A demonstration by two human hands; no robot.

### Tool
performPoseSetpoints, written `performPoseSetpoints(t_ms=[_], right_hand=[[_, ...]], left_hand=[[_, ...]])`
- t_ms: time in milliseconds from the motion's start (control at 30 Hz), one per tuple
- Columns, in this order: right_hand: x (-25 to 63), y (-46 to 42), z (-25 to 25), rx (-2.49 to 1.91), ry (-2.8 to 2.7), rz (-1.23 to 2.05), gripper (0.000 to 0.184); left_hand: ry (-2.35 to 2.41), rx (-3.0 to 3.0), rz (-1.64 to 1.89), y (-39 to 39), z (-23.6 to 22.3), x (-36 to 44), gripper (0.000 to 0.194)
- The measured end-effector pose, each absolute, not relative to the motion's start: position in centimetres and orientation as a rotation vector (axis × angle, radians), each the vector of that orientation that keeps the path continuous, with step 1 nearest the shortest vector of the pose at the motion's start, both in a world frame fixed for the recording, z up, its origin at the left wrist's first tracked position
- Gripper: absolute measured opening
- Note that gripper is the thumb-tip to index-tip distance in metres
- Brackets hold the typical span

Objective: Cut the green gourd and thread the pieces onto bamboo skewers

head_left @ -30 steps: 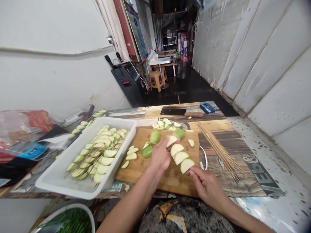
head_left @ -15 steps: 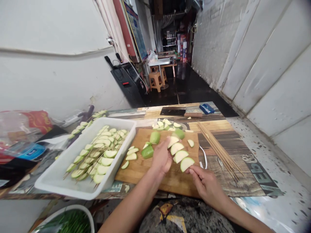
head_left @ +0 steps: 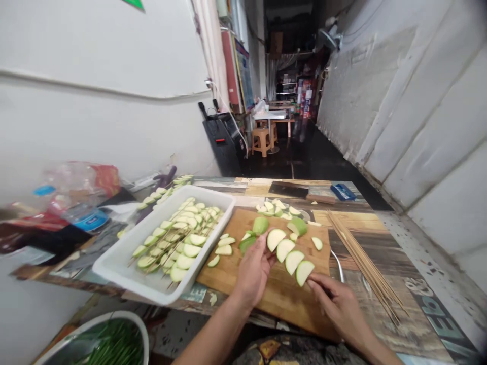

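A row of pale green squash slices (head_left: 293, 259) runs diagonally on a thin skewer above the wooden cutting board (head_left: 232, 268). My right hand (head_left: 337, 304) pinches the skewer's near end, just below the lowest slice (head_left: 305, 271). My left hand (head_left: 253, 268) is curled at the far end, its fingertips on the top slice (head_left: 275, 238). Loose slices and green-skinned chunks (head_left: 260, 225) lie on the board beyond my left hand.
A white tray (head_left: 125, 266) of skewered slices stands left of the board. Bare bamboo skewers (head_left: 363, 263) lie on the right. A cleaver (head_left: 289, 189) and a blue object (head_left: 342, 191) sit at the table's far end. A metal bowl of greens (head_left: 102, 342) is below left; plastic bags (head_left: 72, 197) lie far left.
The view has tilted up and shifted, so everything sits lower and further right. Both hands keep their hold on the skewered slices; the row has barely moved on the board.
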State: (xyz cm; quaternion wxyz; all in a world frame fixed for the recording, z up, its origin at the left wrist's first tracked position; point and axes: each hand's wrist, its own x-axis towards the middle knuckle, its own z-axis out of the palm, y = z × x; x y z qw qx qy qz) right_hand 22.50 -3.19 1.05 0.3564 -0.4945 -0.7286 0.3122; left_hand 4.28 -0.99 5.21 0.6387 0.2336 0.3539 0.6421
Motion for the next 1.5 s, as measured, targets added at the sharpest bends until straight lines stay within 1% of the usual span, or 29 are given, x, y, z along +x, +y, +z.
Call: performPoseSetpoints(t_ms=[67, 167, 267, 367, 533, 633, 700, 800, 967, 1167, 1267, 1400, 1500], right_hand=[[22.5, -2.6, 1.9, -1.289, -1.896, 0.704, 0.028], [22.1, -0.4, 3.6, -1.233, -1.963, 0.555, 0.027], [20.2, 2.5, 5.5, -1.078, -2.121, 0.487, 0.025], [16.8, 5.2, 7.5, -0.907, -2.276, 0.447, 0.023], [9.6, 9.4, 10.2, -0.599, -2.545, 0.416, 0.025], [4.7, 11.6, 11.5, -0.262, -2.735, 0.42, 0.024], [1.5, 12.7, 12.1, -0.059, -2.828, 0.342, 0.022], [-2.9, 13.8, 12.9, 0.198, -2.956, 0.259, 0.021], [-8.4, 15.1, 12.8, 0.435, -3.14, 0.19, 0.015], [-11.7, 15.5, 10.0, 0.374, -3.213, 0.106, 0.009], [-11.3, 15.3, 10.0, 0.324, -3.182, 0.109, 0.014], [-6.2, 15.2, 12.3, 0.11, -3.009, 0.101, 0.029], [1.8, 15.1, 13.4, -0.192, -2.816, 0.077, 0.027]], left_hand=[[0.903, 0.665, 1.521, -1.6, 4.1, 3.5, 0.04], [1.2, 1.052, 1.597, -2.5, 2.3, 1.8, 0.037], [1.46, 1.448, 1.602, -3.6, 0.7, 0.1, 0.034], [1.584, 1.652, 1.6, -4.1, -0.7, -1.0, 0.034], [1.592, 1.72, 1.58, -4.0, -1.7, -1.4, 0.034], [1.609, 1.681, 1.544, -3.8, -1.8, -1.4, 0.034], [1.609, 1.669, 1.543, -3.7, -1.9, -1.5, 0.034], [1.591, 1.67, 1.55, -3.6, -1.9, -1.6, 0.033], [1.555, 1.7, 1.534, -3.7, -1.6, -1.8, 0.034], [1.557, 1.715, 1.487, -3.8, -1.3, -2.2, 0.035], [1.543, 1.714, 1.469, -3.8, -1.2, -2.3, 0.036], [1.534, 1.707, 1.458, -3.7, -1.5, -2.1, 0.036], [1.533, 1.682, 1.484, -3.8, -2.0, -2.1, 0.034]])
